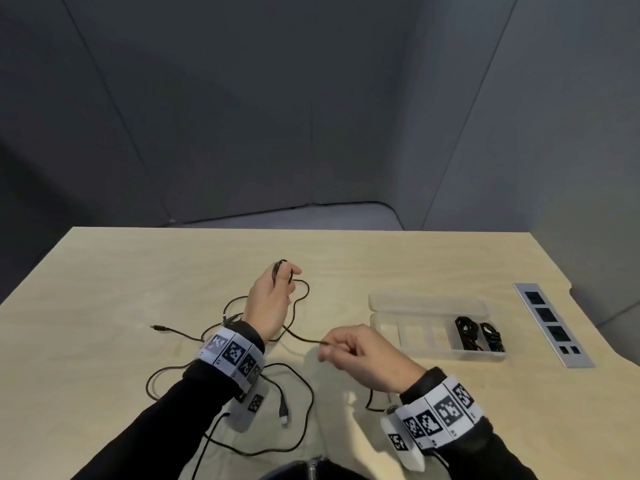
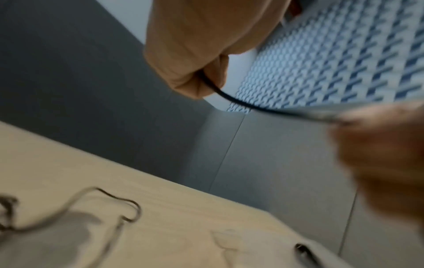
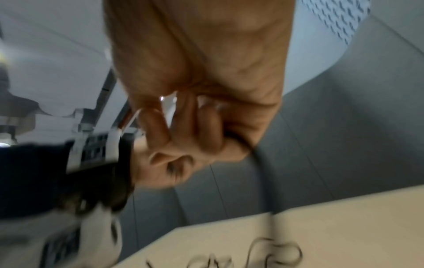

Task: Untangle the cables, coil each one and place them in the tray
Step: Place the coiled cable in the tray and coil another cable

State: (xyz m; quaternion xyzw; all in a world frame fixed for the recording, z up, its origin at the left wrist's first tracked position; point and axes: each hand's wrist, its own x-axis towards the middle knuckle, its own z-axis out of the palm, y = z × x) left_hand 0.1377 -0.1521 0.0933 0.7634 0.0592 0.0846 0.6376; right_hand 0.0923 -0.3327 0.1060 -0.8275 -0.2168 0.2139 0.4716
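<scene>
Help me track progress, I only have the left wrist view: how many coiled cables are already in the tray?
Observer: Two coiled black cables lie in the tray, at its right end.
Operator: Is the left hand coiling?
Observer: The left hand holds a few loops of the black cable at its fingertips.
Operator: Anything left on the table?
Observer: Yes, loose loops with a plug lie near the front edge, partly under the forearms.
</scene>
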